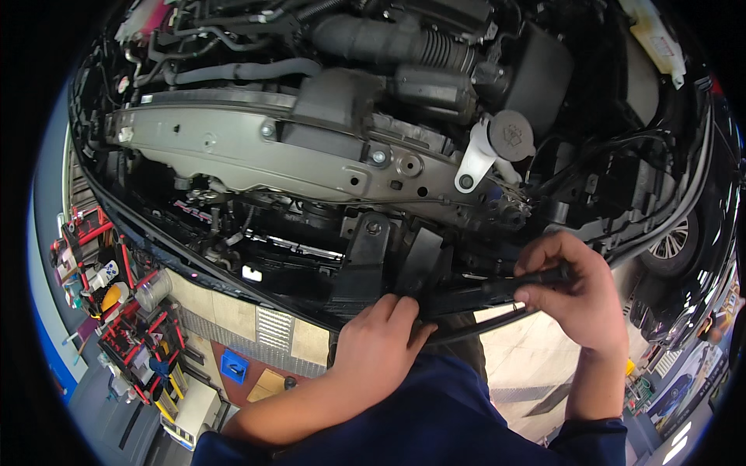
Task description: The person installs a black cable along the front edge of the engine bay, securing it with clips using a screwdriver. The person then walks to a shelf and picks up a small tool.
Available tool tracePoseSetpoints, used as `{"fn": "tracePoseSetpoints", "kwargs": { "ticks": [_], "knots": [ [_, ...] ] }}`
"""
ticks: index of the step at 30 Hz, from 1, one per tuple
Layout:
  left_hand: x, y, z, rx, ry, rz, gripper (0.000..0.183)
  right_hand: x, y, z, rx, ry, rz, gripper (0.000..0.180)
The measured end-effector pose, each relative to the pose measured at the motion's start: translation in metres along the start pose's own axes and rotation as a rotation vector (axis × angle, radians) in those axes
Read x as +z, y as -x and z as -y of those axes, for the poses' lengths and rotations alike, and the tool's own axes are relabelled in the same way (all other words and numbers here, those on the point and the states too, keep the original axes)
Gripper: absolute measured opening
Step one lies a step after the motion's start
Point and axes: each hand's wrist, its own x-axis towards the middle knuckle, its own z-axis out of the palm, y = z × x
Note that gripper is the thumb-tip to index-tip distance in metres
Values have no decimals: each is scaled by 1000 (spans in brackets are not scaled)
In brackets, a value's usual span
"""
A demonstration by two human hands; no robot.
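Note:
Before me is the open front end of a car. My left hand [377,339] curls its fingers over the upper edge of the black front bumper cover [460,336], with the thumb on my side of it. Left of centre, dark brackets [368,247] rise just beyond these fingers. My right hand [583,291] pinches a dark elongated part [545,278] between thumb and fingers, above the right stretch of the bumper edge. Whether that part is loose or fixed to the car cannot be told. Past both hands runs the grey metal radiator support [250,157].
A washer-fluid filler cap [512,135] on a white bracket stands beyond my right hand. Air intake ducting [384,43] lies deeper in the engine bay. Left of the car is a red-and-black tool cart [137,343] near a blue bin [233,367]. A wheel [667,242] shows at right.

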Motion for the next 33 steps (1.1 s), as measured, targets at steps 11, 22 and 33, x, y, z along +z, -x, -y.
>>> {"fn": "tracePoseSetpoints", "kwargs": {
  "ticks": [11,22,33],
  "knots": [
    [-10,-46,5,308,-98,80,40,-20,-7,-25,-278,164,16,29],
    [-28,-92,19,427,62,556,22,-1,5,-39,-336,360,-52,34],
    [-19,-97,28,447,188,538,18,-8,-25,-32,-465,611,92,30]
  ]
}}
